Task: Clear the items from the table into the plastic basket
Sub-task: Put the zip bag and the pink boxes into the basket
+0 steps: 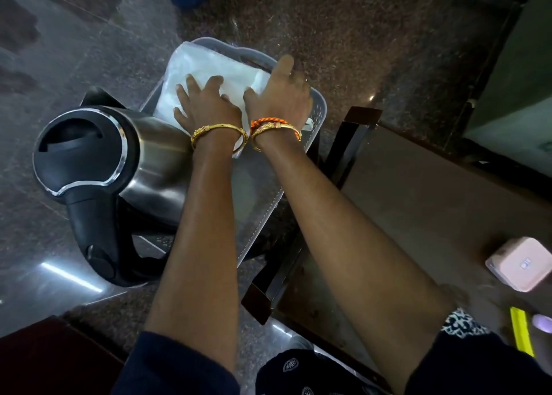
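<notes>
Both hands reached into the grey plastic basket (317,108), which stood on the speckled stone floor (373,36) beside the dark-framed counter (418,191). The left hand (206,102) lay flat on a white folded bag (209,66) inside the basket, its fingers (191,82) straight and spread apart, pressing on the bag's near half. The right hand (283,93) lay just beside the left, its fingers extended toward the basket's far rim; whether they curled round the bag's edge could not be told. The bag filled the far end of the basket, beneath and beyond both sets of fingers. A steel kettle (119,161) with a black lid and handle lay on its side to the left of the left hand, its body resting at the basket's left wall. Each wrist carried a gold bangle; the right wrist also carried an orange cord. On the counter, well behind and to the right of the right hand, sat a pink box (519,263) and a yellow strip (521,332).
</notes>
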Demonstrator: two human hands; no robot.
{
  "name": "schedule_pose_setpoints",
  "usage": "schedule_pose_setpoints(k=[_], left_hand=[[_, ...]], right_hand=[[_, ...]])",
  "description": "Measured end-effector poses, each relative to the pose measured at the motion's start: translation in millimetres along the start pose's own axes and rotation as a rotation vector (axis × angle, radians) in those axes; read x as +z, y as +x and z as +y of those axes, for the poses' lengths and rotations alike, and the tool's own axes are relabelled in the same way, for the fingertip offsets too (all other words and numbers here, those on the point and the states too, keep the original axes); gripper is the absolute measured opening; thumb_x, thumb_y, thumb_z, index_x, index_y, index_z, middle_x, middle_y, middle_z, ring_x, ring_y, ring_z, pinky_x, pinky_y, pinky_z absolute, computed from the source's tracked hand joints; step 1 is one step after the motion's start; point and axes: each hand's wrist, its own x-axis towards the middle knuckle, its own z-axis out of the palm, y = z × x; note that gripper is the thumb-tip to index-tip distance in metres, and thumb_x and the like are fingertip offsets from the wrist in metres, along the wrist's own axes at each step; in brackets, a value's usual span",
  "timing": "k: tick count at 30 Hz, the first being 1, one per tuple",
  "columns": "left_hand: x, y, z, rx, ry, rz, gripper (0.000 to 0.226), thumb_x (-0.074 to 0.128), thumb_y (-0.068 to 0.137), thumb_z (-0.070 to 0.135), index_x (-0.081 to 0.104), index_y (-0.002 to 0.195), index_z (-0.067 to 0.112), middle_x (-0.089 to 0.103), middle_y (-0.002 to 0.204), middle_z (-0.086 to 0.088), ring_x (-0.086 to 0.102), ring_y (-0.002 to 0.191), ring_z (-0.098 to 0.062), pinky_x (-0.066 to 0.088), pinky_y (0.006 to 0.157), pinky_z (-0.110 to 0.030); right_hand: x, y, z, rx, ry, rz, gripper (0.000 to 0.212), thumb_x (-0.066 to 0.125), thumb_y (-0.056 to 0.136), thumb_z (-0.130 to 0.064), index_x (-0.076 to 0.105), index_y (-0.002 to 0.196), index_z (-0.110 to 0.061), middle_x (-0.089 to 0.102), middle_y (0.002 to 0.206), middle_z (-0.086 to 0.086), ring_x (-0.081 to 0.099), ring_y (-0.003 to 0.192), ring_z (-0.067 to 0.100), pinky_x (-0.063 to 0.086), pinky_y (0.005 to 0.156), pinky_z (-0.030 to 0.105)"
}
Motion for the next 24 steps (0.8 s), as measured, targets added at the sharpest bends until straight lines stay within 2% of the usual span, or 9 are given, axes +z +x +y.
schedule_pose_setpoints(k=[2, 4, 8, 12, 16, 18, 20, 22, 24], left_hand=[[1.0, -2.8, 2.8, 0.024, 0.007, 0.015, 0.041, 0.041, 0.096, 0.013, 0.045, 0.135, 0.027, 0.019, 0.157, -0.01, 0.01, 0.147, -0.027, 0.015, 0.118, -0.05], [0.8, -8.7, 5.5, 0.057, 0.0, 0.04, 0.043, 0.043, 0.095, 0.01, 0.045, 0.135, 0.025, 0.019, 0.156, -0.013, 0.011, 0.147, -0.028, 0.017, 0.118, -0.048], [5.0, -38.0, 10.3, 0.223, -0.061, 0.129, 0.043, 0.045, 0.091, 0.006, 0.048, 0.132, 0.016, 0.025, 0.152, -0.018, 0.02, 0.144, -0.03, 0.019, 0.118, -0.038], [17.4, -82.2, 25.8, 0.409, -0.227, 0.18, 0.038, 0.046, 0.086, 0.007, 0.056, 0.123, 0.007, 0.044, 0.137, -0.019, 0.041, 0.127, -0.034, 0.032, 0.107, -0.034], [31.5, -122.4, 40.7, 0.475, -0.389, 0.269, 0.031, 0.045, 0.082, 0.003, 0.063, 0.106, -0.002, 0.058, 0.11, -0.026, 0.058, 0.1, -0.039, 0.046, 0.092, -0.039], [42.2, -143.1, 43.1, 0.456, -0.416, 0.301, 0.028, 0.046, 0.082, 0.001, 0.064, 0.102, -0.003, 0.061, 0.103, -0.026, 0.06, 0.093, -0.036, 0.045, 0.085, -0.025], [59.0, -168.3, 48.6, 0.45, -0.437, 0.257, 0.026, 0.046, 0.084, 0.002, 0.064, 0.102, -0.002, 0.064, 0.099, -0.024, 0.06, 0.086, -0.029, 0.043, 0.074, -0.014], [81.5, -199.4, 57.0, 0.448, -0.478, 0.133, 0.025, 0.045, 0.087, 0.007, 0.064, 0.101, 0.002, 0.067, 0.093, -0.018, 0.06, 0.077, -0.021, 0.045, 0.067, -0.02], [106.1, -232.2, 65.6, 0.41, -0.545, -0.041, 0.023, 0.045, 0.089, 0.012, 0.064, 0.101, 0.007, 0.069, 0.082, -0.007, 0.062, 0.07, -0.008, 0.046, 0.064, -0.014]], right_hand=[[-0.5, -2.1, 6.9, -0.023, 0.026, 0.07, 0.056, 0.063, 0.084, -0.037, 0.039, 0.127, -0.01, 0.053, 0.129, 0.015, 0.05, 0.12, 0.029, 0.044, 0.099, 0.038], [-3.5, -3.8, 14.5, -0.03, 0.134, 0.111, 0.043, 0.062, 0.084, -0.033, 0.049, 0.117, -0.009, 0.057, 0.12, 0.014, 0.054, 0.111, 0.028, 0.047, 0.092, 0.038], [-17.7, -13.9, 39.3, -0.09, 0.461, 0.231, 0.013, 0.061, 0.084, -0.015, 0.059, 0.081, -0.002, 0.062, 0.081, 0.011, 0.057, 0.077, 0.023, 0.049, 0.07, 0.04], [-36.7, -36.2, 78.4, -0.13, 0.591, 0.372, 0.027, 0.058, 0.087, -0.01, 0.052, 0.062, 0.001, 0.051, 0.057, 0.011, 0.046, 0.055, 0.019, 0.043, 0.053, 0.039], [-49.2, -74.8, 134.1, 0.002, 0.616, 0.492, 0.038, 0.055, 0.089, -0.017, 0.047, 0.055, -0.004, 0.046, 0.047, 0.009, 0.041, 0.045, 0.017, 0.036, 0.046, 0.033], [-55.8, -98.6, 161.0, 0.059, 0.626, 0.523, 0.043, 0.053, 0.091, -0.019, 0.036, 0.052, -0.014, 0.034, 0.044, -0.002, 0.031, 0.043, 0.013, 0.028, 0.043, 0.028], [-66.9, -121.3, 187.8, 0.117, 0.619, 0.563, 0.043, 0.051, 0.091, -0.022, 0.029, 0.053, -0.021, 0.024, 0.045, -0.013, 0.024, 0.043, 0.007, 0.022, 0.043, 0.023], [-78.0, -143.3, 217.0, 0.19, 0.59, 0.61, 0.044, 0.051, 0.09, -0.022, 0.026, 0.053, -0.023, 0.019, 0.043, -0.013, 0.022, 0.042, 0.008, 0.017, 0.043, 0.016], [-88.7, -163.8, 245.5, 0.272, 0.543, 0.65, 0.044, 0.05, 0.089, -0.024, 0.026, 0.052, -0.023, 0.018, 0.042, -0.012, 0.023, 0.042, 0.009, 0.015, 0.043, 0.014]])
